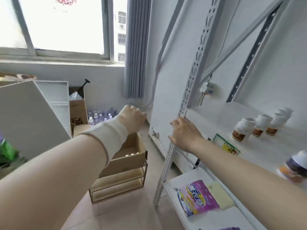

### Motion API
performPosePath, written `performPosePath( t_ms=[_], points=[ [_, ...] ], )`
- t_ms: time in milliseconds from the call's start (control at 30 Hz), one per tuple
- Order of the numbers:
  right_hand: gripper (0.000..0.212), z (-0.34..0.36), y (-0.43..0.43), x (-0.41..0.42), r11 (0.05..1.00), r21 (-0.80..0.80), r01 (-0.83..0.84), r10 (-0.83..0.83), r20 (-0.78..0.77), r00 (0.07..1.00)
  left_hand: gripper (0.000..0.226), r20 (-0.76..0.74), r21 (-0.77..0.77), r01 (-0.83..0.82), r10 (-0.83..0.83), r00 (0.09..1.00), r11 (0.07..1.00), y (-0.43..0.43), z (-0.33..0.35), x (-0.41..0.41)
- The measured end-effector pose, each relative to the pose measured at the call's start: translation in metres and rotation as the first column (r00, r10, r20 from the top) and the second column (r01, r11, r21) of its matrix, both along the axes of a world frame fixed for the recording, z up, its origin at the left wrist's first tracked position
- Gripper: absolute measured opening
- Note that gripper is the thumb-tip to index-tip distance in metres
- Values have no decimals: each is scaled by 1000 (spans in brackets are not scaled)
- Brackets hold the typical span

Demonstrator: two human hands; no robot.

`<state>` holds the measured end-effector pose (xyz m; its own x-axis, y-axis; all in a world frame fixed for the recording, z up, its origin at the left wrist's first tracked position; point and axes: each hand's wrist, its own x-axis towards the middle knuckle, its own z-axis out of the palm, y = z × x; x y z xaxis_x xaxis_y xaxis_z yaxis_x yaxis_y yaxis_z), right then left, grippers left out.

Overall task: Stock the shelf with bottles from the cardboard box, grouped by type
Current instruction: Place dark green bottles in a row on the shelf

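Stocking in progress: both hands empty, I stand at the white metal shelf (265, 146), with the open cardboard box (131, 157) just left of it on a small wooden rack (116, 185), gold bottle caps (132, 154) showing inside. My left hand (132, 118), wrist wrapped, hovers above the box, fingers loosely curled round nothing. My right hand (184, 134) is spread open at the shelf's front upright (182, 112); whether it touches, I cannot tell. I judge this the reach for the next bottle: the left must drop into the box and close on one. On the shelf stands a row of white, brown-labelled bottles (243, 130), and a blurred purple-labelled bottle (295, 166) sits nearer me. Left of the shelf are tiled floor (116, 213), packed water bottles (101, 116), a grey curtain (135, 55) and a bright window (63, 24).
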<state>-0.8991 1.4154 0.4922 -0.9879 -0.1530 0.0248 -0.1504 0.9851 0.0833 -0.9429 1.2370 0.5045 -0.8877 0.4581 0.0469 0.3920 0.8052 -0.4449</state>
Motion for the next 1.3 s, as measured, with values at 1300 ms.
performPosePath(
  t_ms=[1300],
  points=[
    [78,-578,-95,-524,978,-73,-195,170,821,546,63,986,-143,-977,-109,-127,-160,-81,-611,-430]
  ],
)
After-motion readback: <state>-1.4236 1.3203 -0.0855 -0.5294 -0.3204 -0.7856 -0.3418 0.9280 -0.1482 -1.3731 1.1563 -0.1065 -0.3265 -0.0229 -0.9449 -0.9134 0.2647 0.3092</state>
